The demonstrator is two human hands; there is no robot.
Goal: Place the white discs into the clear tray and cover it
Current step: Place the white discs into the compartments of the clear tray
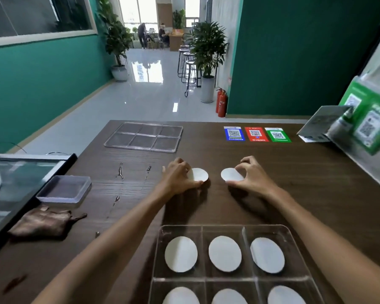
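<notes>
Six white discs already lie in the clear tray (290,235) at the bottom of the frame, one per compartment. At mid-frame the left hand (179,176) pinches another disc (199,174) off the tabletop (294,183), and the right hand (251,174) pinches its own disc (229,174). The clear lid (144,137) waits at upper centre, so covering is plainly left to do.

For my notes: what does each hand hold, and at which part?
Left hand pinches a disc at its left edge; right hand pinches another disc at its right edge.
</notes>
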